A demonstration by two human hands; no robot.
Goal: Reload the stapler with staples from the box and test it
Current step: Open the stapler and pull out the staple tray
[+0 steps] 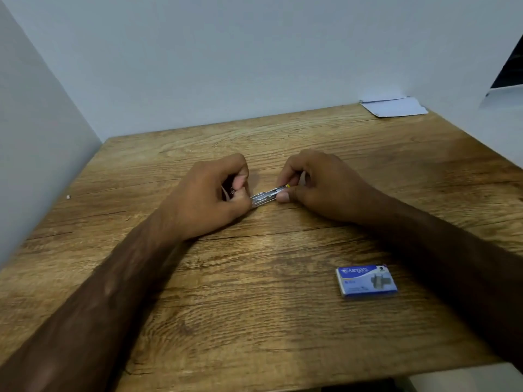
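Hands are meeting mid-worktop (254, 278): the left hand (209, 196) is curling closed around the stapler (264, 197), while the right hand (317, 185) is pinching the yellow-tipped end of its metal staple tray between thumb and fingers. The blue staple box (366, 280) is lying closed toward the near right corner, well apart from both hands. White papers (394, 106) are sitting at the far right corner.

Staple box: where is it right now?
In the head view, the staple box lies flat on the wooden table, near-right, just inside the right forearm, apart from both hands.
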